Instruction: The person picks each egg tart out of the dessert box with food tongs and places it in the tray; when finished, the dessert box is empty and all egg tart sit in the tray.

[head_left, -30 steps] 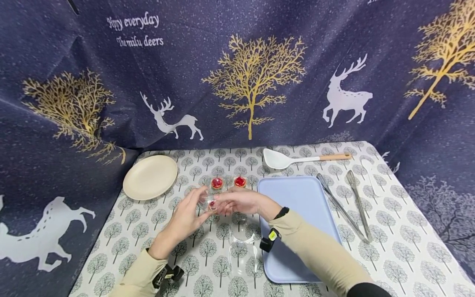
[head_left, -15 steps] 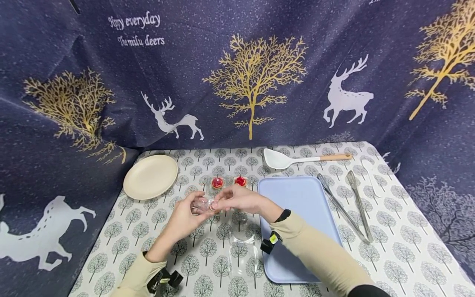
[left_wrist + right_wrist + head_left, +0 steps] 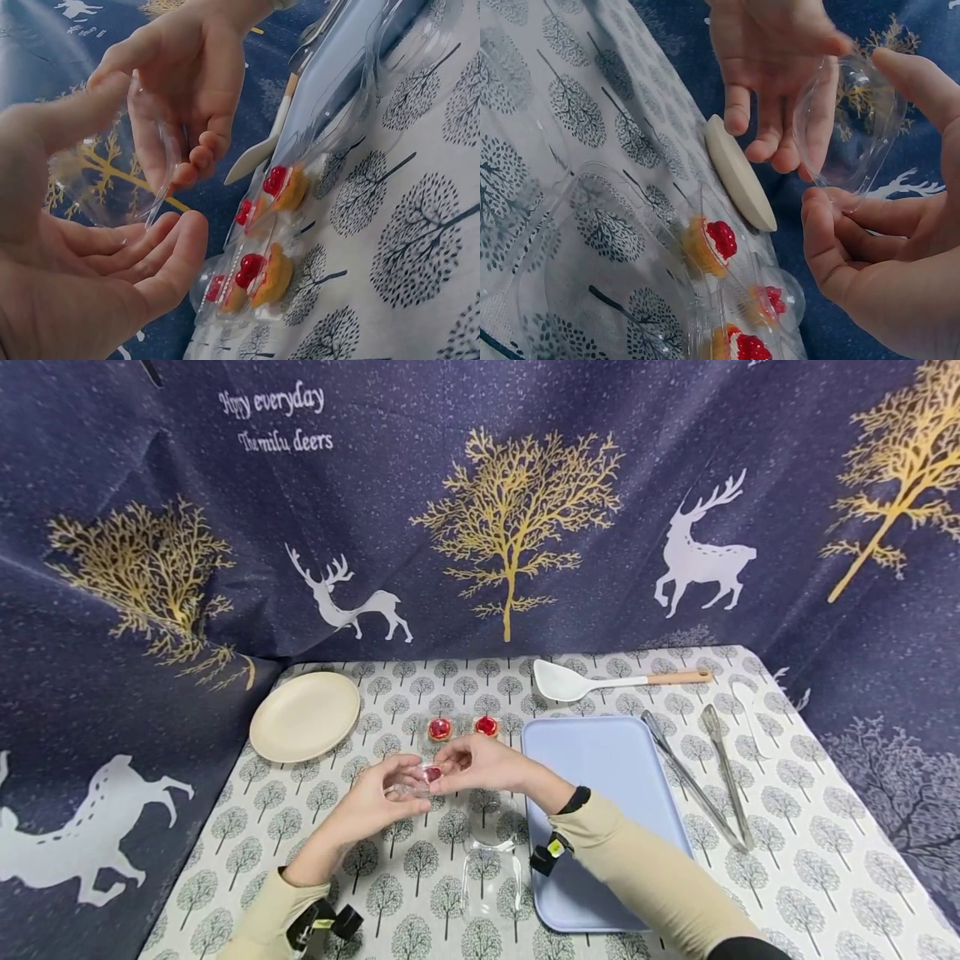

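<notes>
My left hand and right hand hold a clear plastic dome between them, above the tarts. In the right wrist view, the thumb and fingers of the right hand grip the edge of the dome, while the left hand is at its far side, thumb on the rim. The left wrist view shows the left hand curved round the dome from below. Several small red-topped tarts sit in a clear plastic tray beneath. Two tarts, one at the back left, show behind the hands in the head view.
A blue tray lies to the right, with metal tongs beyond it. At the back are a white spatula and, farther right, a white spoon. A cream plate stands left. Clear plastic packaging lies in front.
The hands have drawn back a little from the tarts, and the left hand has shifted slightly down. The dome has been turned between the fingers. A tart now shows through it.
</notes>
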Demonstrator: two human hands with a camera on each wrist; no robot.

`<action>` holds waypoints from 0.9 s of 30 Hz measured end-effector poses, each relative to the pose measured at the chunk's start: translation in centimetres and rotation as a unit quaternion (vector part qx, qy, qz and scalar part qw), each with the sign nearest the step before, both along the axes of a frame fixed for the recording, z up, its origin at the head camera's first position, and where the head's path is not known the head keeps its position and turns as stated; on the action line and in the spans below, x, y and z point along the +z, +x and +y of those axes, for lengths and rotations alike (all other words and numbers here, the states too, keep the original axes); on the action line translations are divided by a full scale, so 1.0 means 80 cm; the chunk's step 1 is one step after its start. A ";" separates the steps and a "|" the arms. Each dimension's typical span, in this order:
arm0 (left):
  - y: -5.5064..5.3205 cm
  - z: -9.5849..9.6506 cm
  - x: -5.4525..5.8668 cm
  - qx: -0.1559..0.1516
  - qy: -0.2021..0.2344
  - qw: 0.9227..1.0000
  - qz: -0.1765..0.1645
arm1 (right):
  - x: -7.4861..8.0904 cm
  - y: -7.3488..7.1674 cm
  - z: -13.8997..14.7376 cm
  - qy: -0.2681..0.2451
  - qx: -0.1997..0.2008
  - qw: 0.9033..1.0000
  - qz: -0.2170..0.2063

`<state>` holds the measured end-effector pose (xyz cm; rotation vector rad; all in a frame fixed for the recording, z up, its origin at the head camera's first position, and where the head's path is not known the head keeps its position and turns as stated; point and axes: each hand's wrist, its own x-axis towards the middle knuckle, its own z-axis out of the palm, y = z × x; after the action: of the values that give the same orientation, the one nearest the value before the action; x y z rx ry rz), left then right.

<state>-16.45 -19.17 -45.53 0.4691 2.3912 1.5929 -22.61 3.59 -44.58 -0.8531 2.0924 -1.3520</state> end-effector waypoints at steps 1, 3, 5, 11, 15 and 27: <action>-0.001 -0.001 0.000 -0.010 0.005 1.000 -0.001 | 0.000 0.001 0.000 0.006 0.000 1.000 0.013; -0.002 -0.004 0.002 -0.027 0.020 0.999 -0.008 | 0.000 0.001 0.000 0.017 -0.003 0.999 0.039; -0.004 -0.005 0.003 -0.036 0.030 0.999 -0.019 | 0.000 0.003 0.000 0.025 -0.003 0.998 0.063; -0.004 -0.009 0.005 -0.045 0.029 0.998 -0.032 | -0.005 0.010 -0.002 0.049 -0.010 0.989 0.138; -0.004 -0.011 0.000 -0.054 0.014 0.998 -0.017 | -0.006 0.017 -0.003 0.069 -0.016 0.979 0.193; -0.006 -0.023 -0.010 -0.112 -0.044 0.992 0.024 | -0.006 0.033 -0.006 0.124 -0.005 0.963 0.241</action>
<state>-16.93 -21.04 -46.34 0.7386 2.3356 1.3882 -19.95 3.13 -45.05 -1.1470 2.5638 -0.9160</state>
